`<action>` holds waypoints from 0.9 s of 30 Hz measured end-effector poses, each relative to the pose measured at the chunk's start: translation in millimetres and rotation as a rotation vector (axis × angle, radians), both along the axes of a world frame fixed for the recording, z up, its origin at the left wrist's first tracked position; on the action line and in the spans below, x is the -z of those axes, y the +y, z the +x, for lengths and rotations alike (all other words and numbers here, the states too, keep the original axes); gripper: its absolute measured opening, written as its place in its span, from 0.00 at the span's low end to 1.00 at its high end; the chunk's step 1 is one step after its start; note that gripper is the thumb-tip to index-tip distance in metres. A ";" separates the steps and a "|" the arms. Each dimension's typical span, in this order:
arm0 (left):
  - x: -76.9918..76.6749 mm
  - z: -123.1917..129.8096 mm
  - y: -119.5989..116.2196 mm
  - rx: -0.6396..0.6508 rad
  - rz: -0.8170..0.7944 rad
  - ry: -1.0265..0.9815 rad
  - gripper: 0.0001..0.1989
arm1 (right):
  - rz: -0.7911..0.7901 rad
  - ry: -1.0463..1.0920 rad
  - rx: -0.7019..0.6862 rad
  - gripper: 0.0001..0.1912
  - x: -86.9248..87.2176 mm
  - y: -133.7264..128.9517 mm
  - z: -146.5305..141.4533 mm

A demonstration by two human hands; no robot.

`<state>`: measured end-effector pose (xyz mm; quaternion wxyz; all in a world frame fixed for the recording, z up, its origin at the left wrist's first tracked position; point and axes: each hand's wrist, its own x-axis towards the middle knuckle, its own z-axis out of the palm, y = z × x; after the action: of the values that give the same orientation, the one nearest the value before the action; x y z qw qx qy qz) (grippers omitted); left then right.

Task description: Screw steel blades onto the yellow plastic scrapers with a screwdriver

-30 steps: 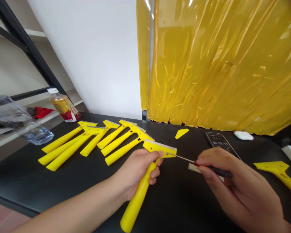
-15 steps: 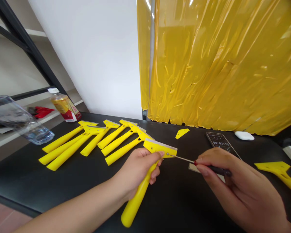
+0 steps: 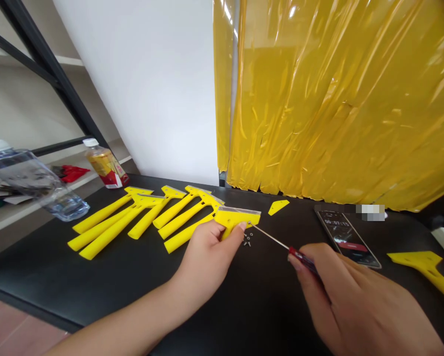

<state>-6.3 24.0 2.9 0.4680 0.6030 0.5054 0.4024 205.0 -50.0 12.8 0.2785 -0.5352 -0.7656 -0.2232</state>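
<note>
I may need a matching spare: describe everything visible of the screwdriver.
The screwdriver has a thin, straight, metallic-looking shaft and a glossy handle, red at the front and darker behind. The right hand grips it, hiding the rear. It slants above the black table, its tip at a small screw on the yellow scraper in the left hand; contact is too small to confirm.

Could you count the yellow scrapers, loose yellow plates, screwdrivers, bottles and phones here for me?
Yellow scrapers: 9, including one in the left hand
Loose yellow plate: 1
Screwdriver: 1
Bottles: 2
Phone: 1
Total: 14
</note>
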 end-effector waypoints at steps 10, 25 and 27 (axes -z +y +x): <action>-0.4 -0.5 0.0 -0.019 0.065 0.034 0.27 | -0.019 0.017 0.013 0.16 -1.2 1.7 -3.7; 0.6 -2.1 3.8 -0.050 0.103 0.072 0.26 | -0.074 0.093 -0.008 0.17 5.5 8.3 -6.4; 0.3 -1.9 3.8 -0.049 0.110 0.077 0.26 | -0.075 0.093 -0.015 0.17 5.8 8.4 -5.9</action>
<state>-8.2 27.8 2.6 0.4044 0.6303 0.5147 0.4175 199.1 -41.6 7.0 0.2952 -0.5492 -0.7638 -0.1672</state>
